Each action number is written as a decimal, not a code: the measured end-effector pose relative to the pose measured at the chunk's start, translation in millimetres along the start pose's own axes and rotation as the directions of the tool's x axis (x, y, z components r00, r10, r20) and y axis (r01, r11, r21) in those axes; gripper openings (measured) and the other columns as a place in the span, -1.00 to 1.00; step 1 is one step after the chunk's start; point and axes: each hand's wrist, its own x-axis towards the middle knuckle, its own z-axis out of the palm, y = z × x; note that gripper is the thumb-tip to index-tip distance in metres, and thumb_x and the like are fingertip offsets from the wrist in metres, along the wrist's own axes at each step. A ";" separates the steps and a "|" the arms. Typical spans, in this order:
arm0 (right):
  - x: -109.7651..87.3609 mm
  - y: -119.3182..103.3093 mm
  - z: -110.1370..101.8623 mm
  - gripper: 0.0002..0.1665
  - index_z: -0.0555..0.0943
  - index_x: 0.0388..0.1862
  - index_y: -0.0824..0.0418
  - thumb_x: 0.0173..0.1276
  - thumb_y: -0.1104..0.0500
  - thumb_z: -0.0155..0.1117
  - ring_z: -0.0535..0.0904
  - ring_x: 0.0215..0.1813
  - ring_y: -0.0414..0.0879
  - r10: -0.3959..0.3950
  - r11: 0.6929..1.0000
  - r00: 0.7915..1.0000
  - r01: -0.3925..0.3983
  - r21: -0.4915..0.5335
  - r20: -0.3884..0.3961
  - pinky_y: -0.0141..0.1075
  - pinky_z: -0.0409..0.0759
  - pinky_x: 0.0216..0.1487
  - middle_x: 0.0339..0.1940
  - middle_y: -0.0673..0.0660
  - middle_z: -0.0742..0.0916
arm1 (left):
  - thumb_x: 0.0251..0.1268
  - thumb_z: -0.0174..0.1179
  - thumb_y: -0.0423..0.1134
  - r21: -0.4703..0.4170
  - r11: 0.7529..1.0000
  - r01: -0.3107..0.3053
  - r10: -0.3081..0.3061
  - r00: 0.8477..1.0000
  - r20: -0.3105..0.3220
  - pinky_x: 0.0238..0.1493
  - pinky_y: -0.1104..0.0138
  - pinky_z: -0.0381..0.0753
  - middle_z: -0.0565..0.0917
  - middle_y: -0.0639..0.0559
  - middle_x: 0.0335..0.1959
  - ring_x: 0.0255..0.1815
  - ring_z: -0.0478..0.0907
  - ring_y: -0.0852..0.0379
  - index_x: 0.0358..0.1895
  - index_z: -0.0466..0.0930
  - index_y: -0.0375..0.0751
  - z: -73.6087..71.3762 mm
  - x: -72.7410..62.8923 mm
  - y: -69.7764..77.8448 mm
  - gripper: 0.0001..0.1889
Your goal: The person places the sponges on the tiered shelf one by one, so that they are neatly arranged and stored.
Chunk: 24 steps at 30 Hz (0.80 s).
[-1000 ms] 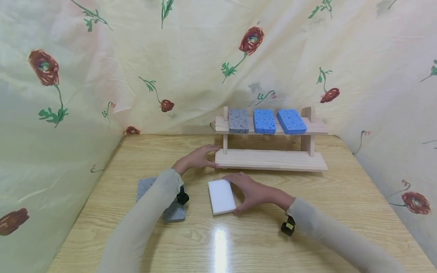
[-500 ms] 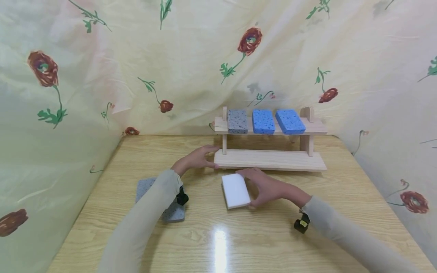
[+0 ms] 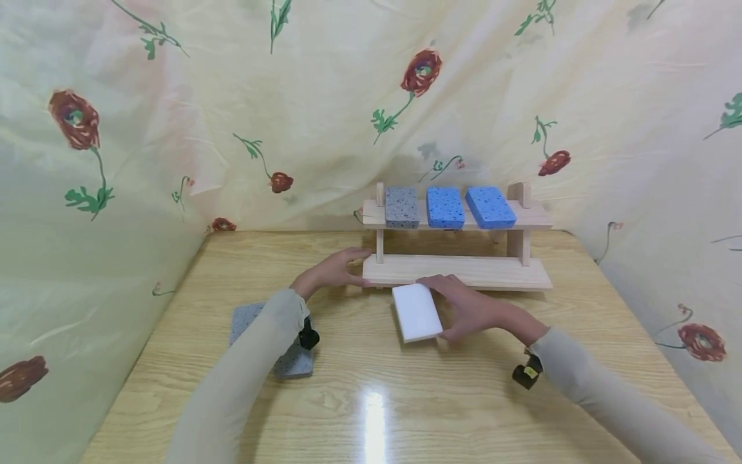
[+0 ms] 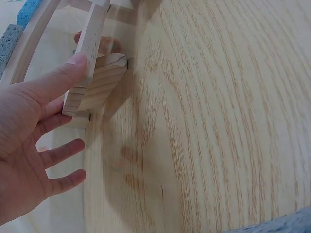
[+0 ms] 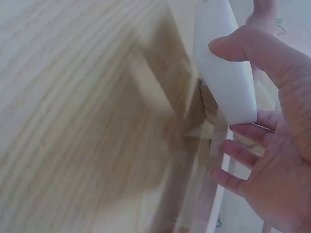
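Observation:
A smooth white rectangular sponge [image 3: 417,312] is gripped along its right side by my right hand [image 3: 466,309], in front of the lower board of a two-tier wooden shelf [image 3: 458,269]. In the right wrist view the thumb lies across the face of the white sponge [image 5: 223,73], with fingers at its far end. My left hand [image 3: 335,269] pinches the left end of the lower board. The left wrist view shows the left hand [image 4: 43,116] with its thumb on the board and its lower fingers spread free.
On the upper tier sit a grey sponge [image 3: 402,207], a blue sponge [image 3: 445,207] and another blue sponge [image 3: 490,207]. Grey speckled sponges [image 3: 295,362] lie on the wooden table [image 3: 336,412], partly under the left sleeve. Flowered cloth [image 3: 324,96] hangs behind and at the sides.
My right hand has lifted the white sponge off the table and carried it right and toward the shelf. The left hand stays at the board's left end.

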 end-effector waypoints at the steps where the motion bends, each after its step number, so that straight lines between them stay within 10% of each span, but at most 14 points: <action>1: -0.4 0.5 -1.8 0.26 0.24 0.54 0.32 -0.13 0.15 0.71 0.45 0.28 0.13 0.006 1.000 1.000 -0.006 0.006 0.003 0.00 0.44 0.24 0.36 0.20 0.55 | 0.31 0.41 -0.03 0.000 1.000 -0.001 0.001 1.000 0.001 0.66 -0.04 0.06 0.10 -0.20 0.66 0.69 -0.03 -0.17 0.61 0.16 -0.19 0.0 -0.2 -0.2 -0.11; 24: 7.2 6.5 -27.7 0.29 0.17 0.60 0.29 -0.08 0.14 0.68 0.36 0.35 0.20 0.037 0.998 0.999 -0.036 0.050 -0.012 0.12 0.39 0.29 0.43 0.27 0.48 | 0.34 0.38 -0.01 -0.029 0.999 0.015 -0.015 1.000 0.001 0.65 -0.06 0.08 0.07 -0.20 0.67 0.69 -0.04 -0.17 0.62 0.15 -0.09 0.9 -3.6 1.3 -0.13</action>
